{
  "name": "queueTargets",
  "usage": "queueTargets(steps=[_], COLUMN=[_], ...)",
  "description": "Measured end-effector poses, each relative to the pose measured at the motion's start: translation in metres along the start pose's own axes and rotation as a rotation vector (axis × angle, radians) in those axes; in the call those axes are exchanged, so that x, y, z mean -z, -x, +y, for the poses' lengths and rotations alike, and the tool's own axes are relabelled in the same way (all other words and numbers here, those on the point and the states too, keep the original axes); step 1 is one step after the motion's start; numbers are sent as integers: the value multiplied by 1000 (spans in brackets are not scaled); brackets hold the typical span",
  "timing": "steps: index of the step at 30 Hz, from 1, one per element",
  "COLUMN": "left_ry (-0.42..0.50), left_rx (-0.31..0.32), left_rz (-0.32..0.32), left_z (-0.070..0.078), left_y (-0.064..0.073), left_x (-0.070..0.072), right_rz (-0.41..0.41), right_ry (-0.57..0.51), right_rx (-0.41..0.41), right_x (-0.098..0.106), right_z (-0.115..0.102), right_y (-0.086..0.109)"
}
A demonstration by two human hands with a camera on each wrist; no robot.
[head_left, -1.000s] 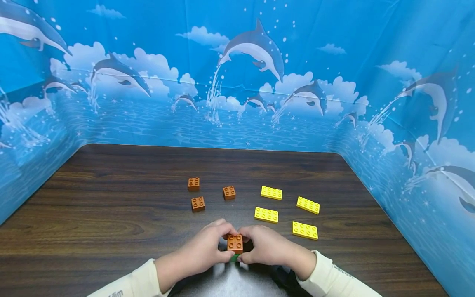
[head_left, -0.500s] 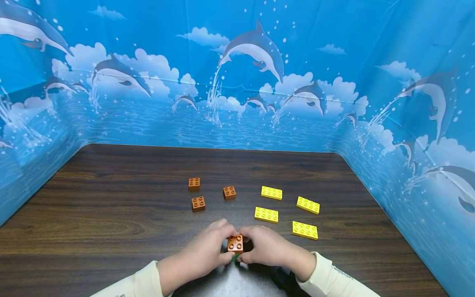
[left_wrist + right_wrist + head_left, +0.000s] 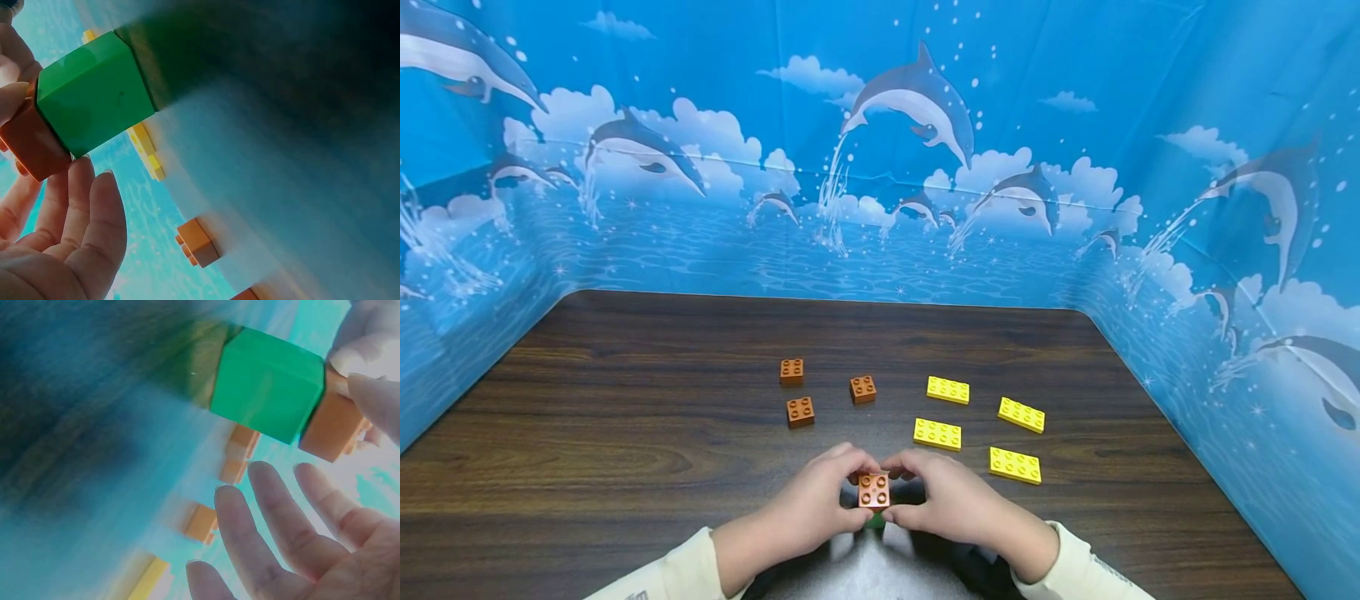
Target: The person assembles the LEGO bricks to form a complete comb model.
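In the head view, at six o'clock, we see the left hand (image 3: pixel 820 508) and right hand (image 3: pixel 953 502) pinching a brown four-stud brick (image 3: pixel 874 491), which the left-wrist view puts at eight o'clock against a green block (image 3: pixel 94 97), the right-wrist at four: presumably seating, needing even pressure.

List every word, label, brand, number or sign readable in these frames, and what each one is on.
No text can be read in any view.
Left sleeve: dark print near the bottom edge, cut off and too small to read.
Right sleeve: dark print, too small and slanted to read.
Upper orange-brown brick and green block: no lettering visible.
Dolphin backdrop: pictures only, no words visible.
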State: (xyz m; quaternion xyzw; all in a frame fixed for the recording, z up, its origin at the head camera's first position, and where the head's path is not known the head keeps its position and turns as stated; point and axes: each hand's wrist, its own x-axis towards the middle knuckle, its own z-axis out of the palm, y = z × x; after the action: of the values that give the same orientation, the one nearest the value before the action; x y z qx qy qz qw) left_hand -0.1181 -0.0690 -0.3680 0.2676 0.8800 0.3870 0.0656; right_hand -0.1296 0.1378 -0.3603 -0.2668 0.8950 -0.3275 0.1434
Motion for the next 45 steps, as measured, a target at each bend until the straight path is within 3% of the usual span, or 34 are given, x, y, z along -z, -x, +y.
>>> queueTargets(steps=[13, 22, 33, 45], left_ry=[57, 169, 269, 299], left_rx=[19, 40, 59, 103], left_rz=[25, -31, -49, -64], left_z=[-1, -5, -8, -11], left_y=[3, 4, 4, 0], left_x=[2, 8, 10, 12], right_rz=[79, 71, 67, 28], right_ry=[19, -8, -32, -70], right_rx=[75, 104, 121, 87], right_x=[-3, -4, -3, -1], right_z=[-4, -1, -2, -2], right_y=[5, 4, 1, -2])
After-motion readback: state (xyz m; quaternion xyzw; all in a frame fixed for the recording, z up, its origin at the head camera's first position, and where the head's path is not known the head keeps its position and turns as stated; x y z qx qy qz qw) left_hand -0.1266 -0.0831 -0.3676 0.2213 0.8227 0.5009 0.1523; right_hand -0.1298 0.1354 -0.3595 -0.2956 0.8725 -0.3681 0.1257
